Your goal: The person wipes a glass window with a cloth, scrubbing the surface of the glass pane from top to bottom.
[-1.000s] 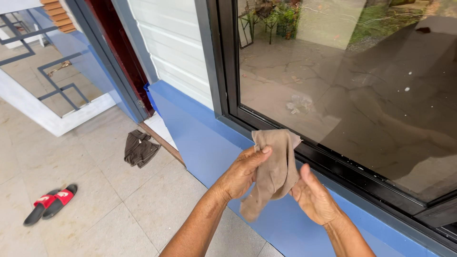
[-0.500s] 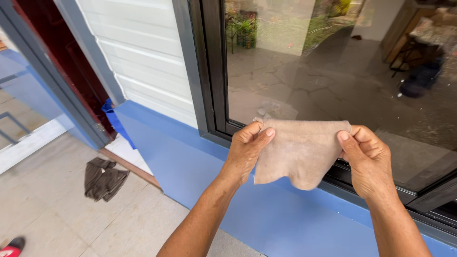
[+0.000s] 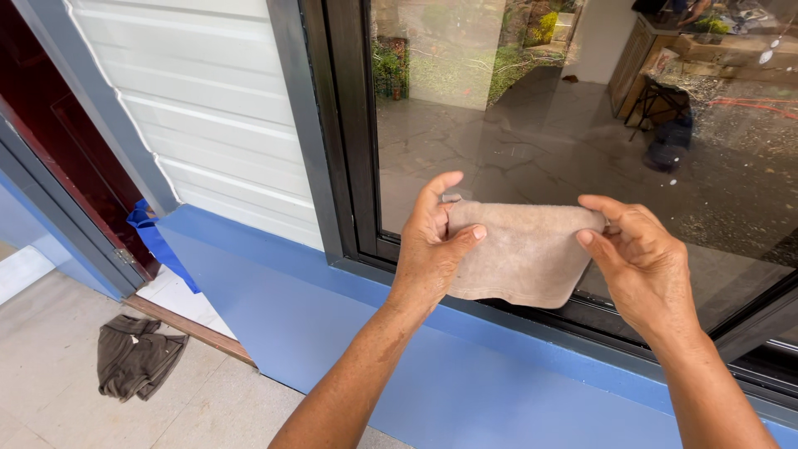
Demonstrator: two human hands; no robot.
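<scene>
At centre frame, the left hand (image 3: 432,245) and right hand (image 3: 640,266) each pinch a top corner of a beige cloth (image 3: 519,254), spread before the dark window glass (image 3: 582,116); it looks soft, light, probably limp, with open room above the blue sill (image 3: 274,249)

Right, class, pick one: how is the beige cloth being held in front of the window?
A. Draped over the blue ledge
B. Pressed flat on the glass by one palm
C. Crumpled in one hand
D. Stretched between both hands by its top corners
D: the left hand and the right hand each pinch a top corner of the beige cloth, which hangs spread between them.
</scene>
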